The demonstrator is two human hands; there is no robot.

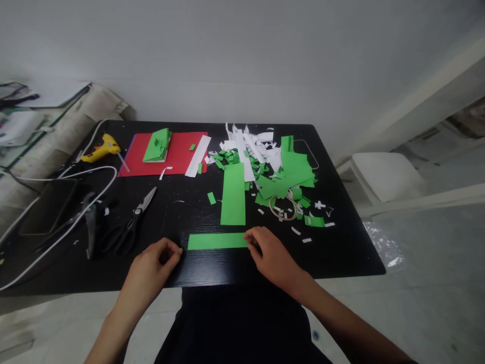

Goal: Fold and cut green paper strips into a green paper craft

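A long green paper strip (216, 241) lies flat near the front edge of the black table (341, 242). My right hand (270, 254) rests at the strip's right end, fingers curled down onto it. My left hand (155, 263) sits just left of the strip's left end, fingers bent with the tips together close to the strip; I see nothing in it. A wider green paper rectangle (233, 194) lies upright just behind the strip.
Black-handled scissors (131, 225) lie to the left. A yellow glue gun (101, 148) and a red sheet (178, 154) with folded green paper (157, 145) sit at the back left. A heap of green and white scraps (273, 167) and a rubber band (283, 207) fill the right. White cable (76, 174) curves at left.
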